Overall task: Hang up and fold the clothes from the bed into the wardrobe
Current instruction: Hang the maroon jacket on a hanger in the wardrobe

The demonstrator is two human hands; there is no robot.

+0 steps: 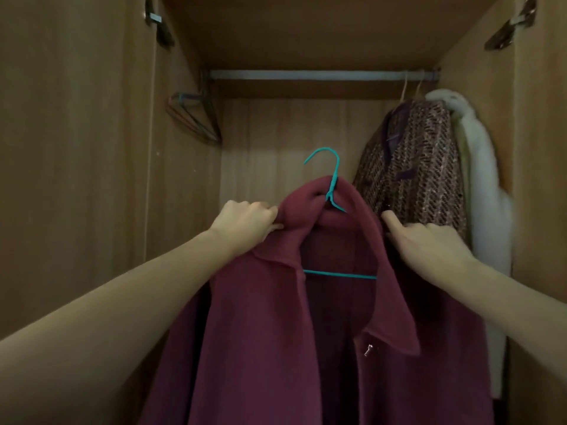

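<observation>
Two hands on one maroon coat [306, 348], held up in front of the open wardrobe [76, 148]. Left hand [245, 223] has fingers curled, bunching the collar fabric at the left shoulder. Right hand [429, 240] sits at the right shoulder; thumb and forefinger are out along the collar edge, other fingers are behind the cloth, so cannot tell how tight that grip is. Coat is already on a teal hanger [333, 191]: hook sticks up out of the collar, bottom bar shows across the open neck. Hook is below the rail [306, 75] and not touching it. Metal clasp [368, 350] at the front closure, under the right lapel.

Obstacles: patterned tweed jacket [414, 167] hangs on the rail just beyond the right hand, close to the thumb. White fluffy garment [478, 179] hangs behind it against the right wall. Bunch of bare wire hangers [193, 118] at the rail's far left end, well apart from the coat. Middle stretch of rail is bare.

Wardrobe is brown wood-grain board, both doors swung open, hinges [509, 29] visible top left and top right. Lighting is dim.
</observation>
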